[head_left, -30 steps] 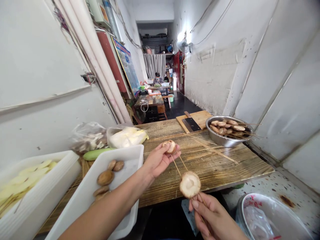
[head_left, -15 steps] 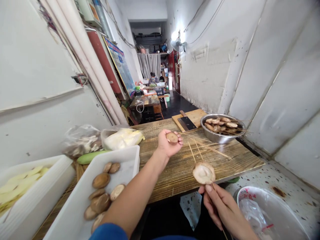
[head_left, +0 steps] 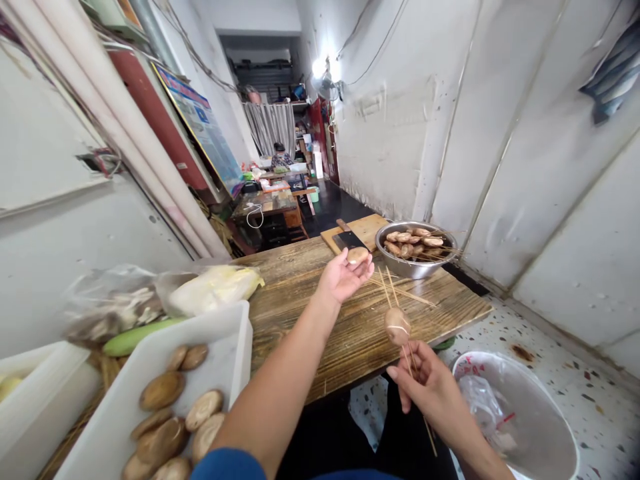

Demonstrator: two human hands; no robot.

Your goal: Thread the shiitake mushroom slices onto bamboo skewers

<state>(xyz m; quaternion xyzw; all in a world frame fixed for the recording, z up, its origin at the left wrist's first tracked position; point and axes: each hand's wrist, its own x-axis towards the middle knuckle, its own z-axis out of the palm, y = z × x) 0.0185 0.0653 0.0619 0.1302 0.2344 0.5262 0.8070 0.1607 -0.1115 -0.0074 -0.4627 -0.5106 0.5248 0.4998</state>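
Note:
My left hand reaches over the wooden table with its palm turned up, and a brown mushroom cap rests on its fingers. Between the thumb and fingers of my right hand are two thin bamboo skewers, held near the table's front edge. A mushroom cap is threaded on both of them, just above the fingers, and their tips stick out beyond it. More mushroom caps lie in a white plastic tray at the left.
A steel bowl of skewered mushrooms stands at the far right, beside a cutting board with a cleaver. Loose skewers lie on the table. A bagged cabbage sits behind the tray. A lined bin stands on the right.
The skewered mushroom has turned from its pale underside to its brown side. My left fingers have opened out around their cap. The view has swung to the right.

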